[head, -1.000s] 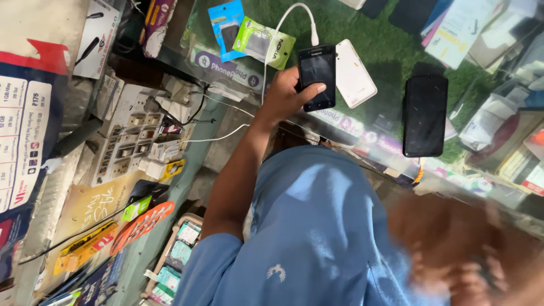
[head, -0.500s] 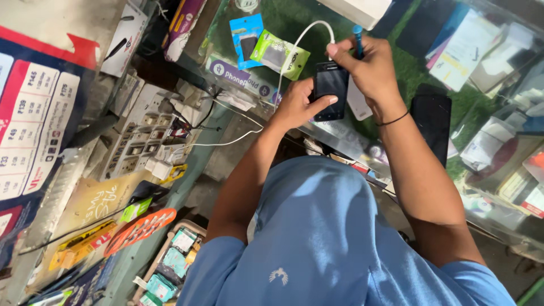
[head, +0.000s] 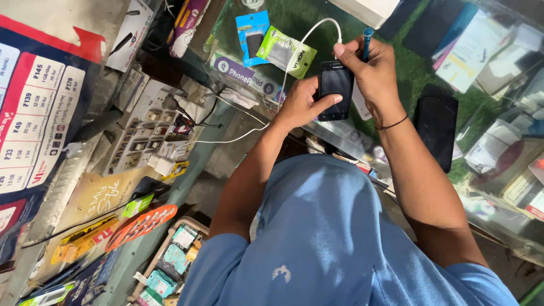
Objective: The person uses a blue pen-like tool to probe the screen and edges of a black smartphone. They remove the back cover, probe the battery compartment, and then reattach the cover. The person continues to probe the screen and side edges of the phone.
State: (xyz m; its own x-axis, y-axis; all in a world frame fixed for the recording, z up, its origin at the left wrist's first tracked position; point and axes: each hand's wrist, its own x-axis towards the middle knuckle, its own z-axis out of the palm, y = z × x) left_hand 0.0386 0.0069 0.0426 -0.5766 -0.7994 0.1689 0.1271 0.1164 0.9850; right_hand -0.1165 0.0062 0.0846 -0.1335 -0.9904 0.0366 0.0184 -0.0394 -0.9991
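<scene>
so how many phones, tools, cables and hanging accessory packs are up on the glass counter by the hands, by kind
Phones: 2, a small black phone held in both the left hand and right hand, and a black phone lying flat.
Tools: 1, a blue-handled tool in the right hand.
Cables: 1, a white cable.
Packs: 2, a blue pack and a green pack.
Total: 6

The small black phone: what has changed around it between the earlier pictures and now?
The right hand, out of reach a second ago, has come up with a blue tool and now grips the small black phone from the top. The left hand stayed on it throughout. The white cable and the large black phone on the counter lie as before.
</scene>
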